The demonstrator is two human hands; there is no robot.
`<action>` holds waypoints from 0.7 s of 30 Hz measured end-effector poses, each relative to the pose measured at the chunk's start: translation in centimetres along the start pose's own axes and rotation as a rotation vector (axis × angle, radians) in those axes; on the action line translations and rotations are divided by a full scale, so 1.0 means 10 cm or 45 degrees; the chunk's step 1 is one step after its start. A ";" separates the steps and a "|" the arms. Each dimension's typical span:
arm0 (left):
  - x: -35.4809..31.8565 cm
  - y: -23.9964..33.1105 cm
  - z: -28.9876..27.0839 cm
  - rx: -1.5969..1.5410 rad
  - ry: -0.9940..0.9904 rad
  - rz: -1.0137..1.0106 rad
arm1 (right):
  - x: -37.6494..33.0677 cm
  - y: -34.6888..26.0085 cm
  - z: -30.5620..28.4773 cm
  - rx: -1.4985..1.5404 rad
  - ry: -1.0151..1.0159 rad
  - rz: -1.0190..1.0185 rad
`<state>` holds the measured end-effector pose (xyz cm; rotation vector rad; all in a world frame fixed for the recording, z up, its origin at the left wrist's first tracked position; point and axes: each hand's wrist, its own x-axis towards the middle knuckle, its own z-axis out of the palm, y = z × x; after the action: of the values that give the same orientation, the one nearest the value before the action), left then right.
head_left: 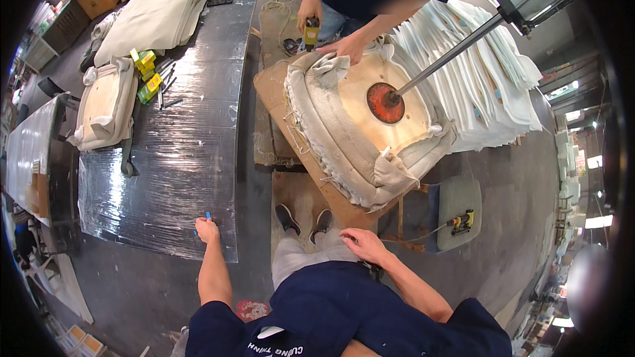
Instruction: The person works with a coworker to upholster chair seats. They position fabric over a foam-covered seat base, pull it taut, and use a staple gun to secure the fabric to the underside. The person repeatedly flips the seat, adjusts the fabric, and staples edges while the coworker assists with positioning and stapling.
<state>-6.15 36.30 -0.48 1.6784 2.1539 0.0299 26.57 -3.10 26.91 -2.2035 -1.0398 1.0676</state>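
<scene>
- Left hand (207, 230): closed on a small blue object (208, 215), apparently pinched, at the near edge of the foil-covered table (185, 158).
- Right hand (364, 243): open, empty, fingers spread.
- Seat cushion (357, 132): lies at 12 o'clock from the right hand, the nearer one; long axis runs 10 to 4 o'clock.
- Co-worker's hand (344, 46) rests on the cushion's far edge.

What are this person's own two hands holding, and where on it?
Left hand pinches a small blue thing by its lower end; right hand holds nothing.

red disc (385, 102), beige fabric (337, 139), blue pen (208, 215)
</scene>
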 end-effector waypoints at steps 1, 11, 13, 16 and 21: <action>-0.10 0.00 0.04 -0.072 0.051 0.005 | -0.07 0.01 0.00 -0.001 0.011 0.027; -0.17 -0.46 0.27 -0.383 0.130 0.318 | -0.62 0.57 0.12 -0.059 0.045 0.096; -0.19 -0.44 0.35 -0.408 0.131 0.283 | -0.59 0.59 0.00 -0.090 0.042 0.091; -0.21 -0.47 0.24 -0.398 0.072 0.278 | -0.57 0.48 -0.15 -0.067 0.051 0.129; -0.01 -0.41 0.10 -1.307 -0.447 -0.053 | -0.46 0.50 -0.20 -0.067 0.163 -0.056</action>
<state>-9.65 34.87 -2.43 0.9332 1.4706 0.6536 28.46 -9.91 26.78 -2.2473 -1.0657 0.8773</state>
